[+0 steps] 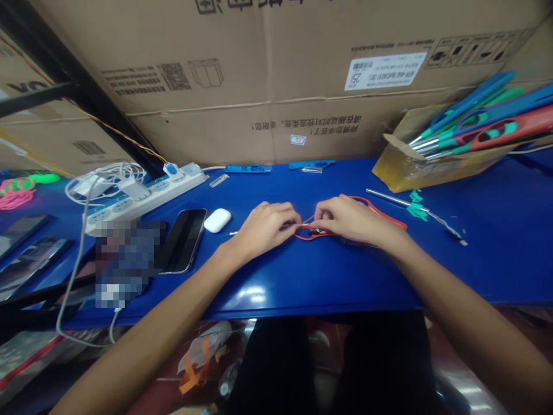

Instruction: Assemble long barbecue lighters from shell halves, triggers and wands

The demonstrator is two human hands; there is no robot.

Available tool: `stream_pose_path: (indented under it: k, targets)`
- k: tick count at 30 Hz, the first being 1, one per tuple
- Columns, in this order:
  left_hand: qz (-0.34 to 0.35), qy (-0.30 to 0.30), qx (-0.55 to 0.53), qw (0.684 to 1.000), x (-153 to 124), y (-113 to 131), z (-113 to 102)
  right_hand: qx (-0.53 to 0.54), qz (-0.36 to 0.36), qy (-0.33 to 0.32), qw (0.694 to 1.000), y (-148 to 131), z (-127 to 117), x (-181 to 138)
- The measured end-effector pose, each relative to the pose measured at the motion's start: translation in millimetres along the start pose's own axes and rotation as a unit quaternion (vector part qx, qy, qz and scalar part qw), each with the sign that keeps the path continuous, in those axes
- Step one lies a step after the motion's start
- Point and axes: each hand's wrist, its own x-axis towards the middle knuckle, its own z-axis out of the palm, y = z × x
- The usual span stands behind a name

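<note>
While the left hand (271,223) and right hand (341,218) pinch something tiny by the orange casing (327,233), can't tell what, a loosened grip could send it skidding off the worktop (345,282).

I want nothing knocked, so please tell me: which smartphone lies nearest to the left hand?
The black smartphone beside the white earbud case; the other smartphones lie farther left from that hand.

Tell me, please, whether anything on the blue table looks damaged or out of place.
Yes: the silver rod, lying slantwise to the right of the right hand, looks damaged, with ragged green scraps at its middle and a crumpled, dark-tipped end.
</note>
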Motion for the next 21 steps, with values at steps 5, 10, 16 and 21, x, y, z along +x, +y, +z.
stream_pose_path:
  k: [5, 10, 16, 21]
  targets:
    - [0.025, -0.002, 0.046, 0.999, 0.1, 0.4, -0.2, -0.006, 0.003, 0.004, 1.000, 0.1, 1.1, -0.3]
    - [0.054, 0.002, 0.092, 0.994, -1.8, 1.9, -0.4, -0.003, 0.004, -0.002, 1.000, -1.0, 1.5, -0.2]
    - [0.086, 0.010, 0.110, 0.990, -6.0, 0.3, -1.3, 0.001, 0.007, -0.005, 1.000, -2.2, 0.1, -0.8]
    - [0.073, 0.024, 0.099, 0.992, -5.9, 0.1, -0.3, -0.003, 0.011, -0.007, 1.000, -2.7, 0.1, -0.8]
